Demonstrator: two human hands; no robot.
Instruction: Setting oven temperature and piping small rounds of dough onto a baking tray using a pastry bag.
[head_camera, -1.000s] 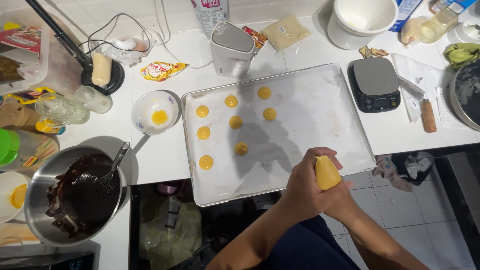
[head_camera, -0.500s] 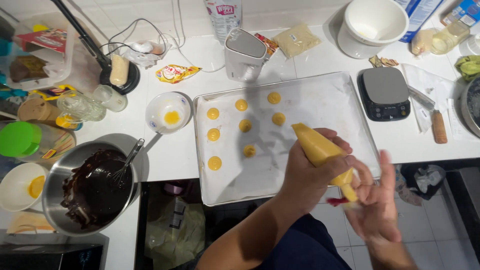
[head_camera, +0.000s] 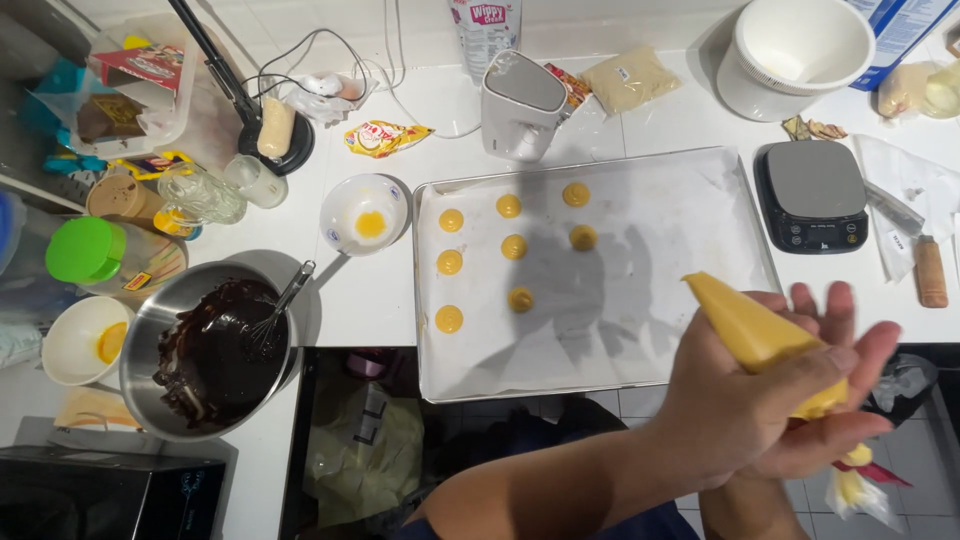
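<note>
— What do we see of our own body?
— Two bare forearms and our left hand (head_camera: 745, 405) and right hand (head_camera: 850, 345), with no sleeves, rings or watch.
— Anything worn?
— Only dark blue cloth at the bottom edge, below our arms.

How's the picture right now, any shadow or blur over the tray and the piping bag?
Head view: a soft grey shadow falls across the middle of the baking tray, reaching the yellow dollops, which stay sharp; the piping bag and both hands, left hand and right hand, are slightly motion-blurred; the white counter is bright, without harsh glare.
</note>
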